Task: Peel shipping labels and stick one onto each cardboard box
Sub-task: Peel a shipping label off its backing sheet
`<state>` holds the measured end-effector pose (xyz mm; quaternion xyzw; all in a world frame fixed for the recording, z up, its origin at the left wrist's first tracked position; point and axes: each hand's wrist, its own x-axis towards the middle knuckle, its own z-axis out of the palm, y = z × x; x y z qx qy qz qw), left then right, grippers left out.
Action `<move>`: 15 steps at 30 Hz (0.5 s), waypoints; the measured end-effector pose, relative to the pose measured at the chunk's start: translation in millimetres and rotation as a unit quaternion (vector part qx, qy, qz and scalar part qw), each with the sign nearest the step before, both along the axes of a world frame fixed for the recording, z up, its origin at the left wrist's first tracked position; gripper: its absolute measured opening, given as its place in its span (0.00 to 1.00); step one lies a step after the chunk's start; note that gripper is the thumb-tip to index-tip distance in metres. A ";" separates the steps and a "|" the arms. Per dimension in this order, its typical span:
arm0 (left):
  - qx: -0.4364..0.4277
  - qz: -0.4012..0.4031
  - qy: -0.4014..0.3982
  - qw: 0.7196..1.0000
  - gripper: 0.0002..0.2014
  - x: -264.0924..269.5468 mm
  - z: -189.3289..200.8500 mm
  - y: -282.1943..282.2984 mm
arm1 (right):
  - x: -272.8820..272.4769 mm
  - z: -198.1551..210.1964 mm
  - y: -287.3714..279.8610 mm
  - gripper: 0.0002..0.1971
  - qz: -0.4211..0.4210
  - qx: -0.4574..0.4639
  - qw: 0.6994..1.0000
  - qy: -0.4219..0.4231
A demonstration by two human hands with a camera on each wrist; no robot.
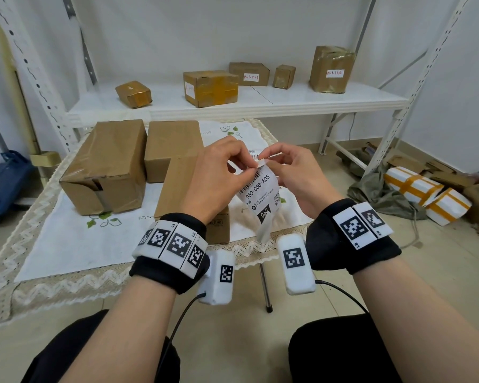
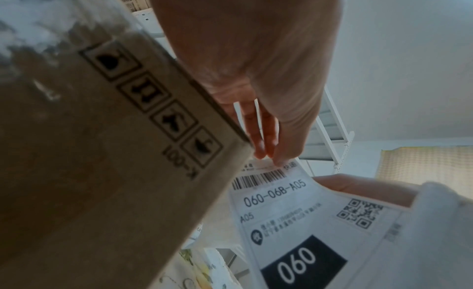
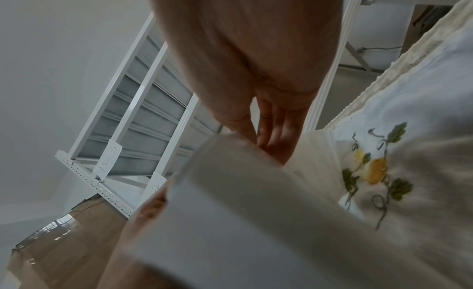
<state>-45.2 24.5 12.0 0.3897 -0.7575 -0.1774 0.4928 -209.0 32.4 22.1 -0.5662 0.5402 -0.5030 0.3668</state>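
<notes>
Your left hand [image 1: 213, 172] and right hand [image 1: 293, 172] both pinch the top edge of the shipping label [image 1: 262, 192], held in the air above the near right part of the surface [image 1: 67, 239], just right of the nearest cardboard box [image 1: 174, 186]. The label hangs with its long axis running from your fingertips down toward your wrists, printed face toward you and barcode end uppermost. At that top edge a small corner is folded over between the right thumb and forefinger, so I judge the peel is only starting; your left grip pinches the sheet just beside that corner. The coming pull turns on this: the rest of the sheet lies below both grips, so the two layers must part down the long axis. The label is thin, glossy paper that curls readily; its back is plain white in the right wrist view. The nearest box is plain, matte brown card with printed handling symbols on one side. Two more boxes [image 1: 105, 164] stand behind it, the left one taped and shiny. The surface wears a white embroidered cloth with a lace border.
</notes>
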 end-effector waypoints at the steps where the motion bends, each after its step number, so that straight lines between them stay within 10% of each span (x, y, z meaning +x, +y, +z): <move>1: 0.001 -0.002 -0.001 1.000 0.05 -0.1 0.0 0.0 | 0.0 0.2 0.2 0.08 -0.001 0.000 1.000 -0.002; 15: 0.000 -0.020 -0.052 0.998 0.06 7.3 0.9 -0.9 | 0.0 -0.9 -0.5 0.12 -0.025 -0.013 0.999 -0.027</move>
